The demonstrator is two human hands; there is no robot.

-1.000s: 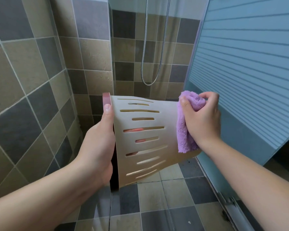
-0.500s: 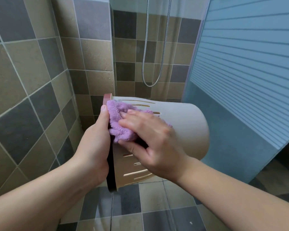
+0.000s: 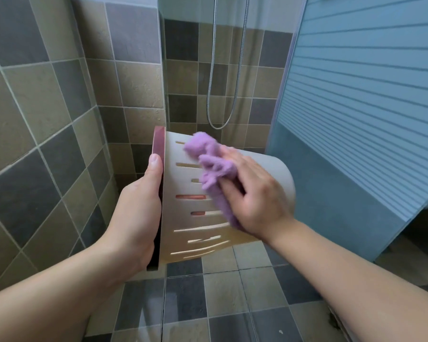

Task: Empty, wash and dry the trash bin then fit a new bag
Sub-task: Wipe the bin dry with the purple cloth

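The cream-white plastic trash bin (image 3: 265, 174) with long narrow slots cut in its side wall is held in the air, lying on its side above the tiled floor (image 3: 232, 292). Its pink rim (image 3: 158, 144) points to the left and its closed round bottom points to the right. The slots run in rows along the wall; through some of them a pink-red colour shows from inside, and the lower part of the wall looks a little yellowish.

The left hand (image 3: 139, 213) grips the bin at the rim, with the thumb lying up along the pink edge and the other fingers hidden behind the rim. The right hand (image 3: 255, 196) presses a fluffy purple cloth (image 3: 210, 164) on the upper side wall of the bin; its fingers are curled round the cloth and hold it against the plastic. The cloth is slightly blurred.

Behind the bin are the wall of beige and grey tiles (image 3: 47, 107), a metal shower hose (image 3: 211, 70) hanging in a loop, and a blue striped glass panel (image 3: 368, 95) on the right.
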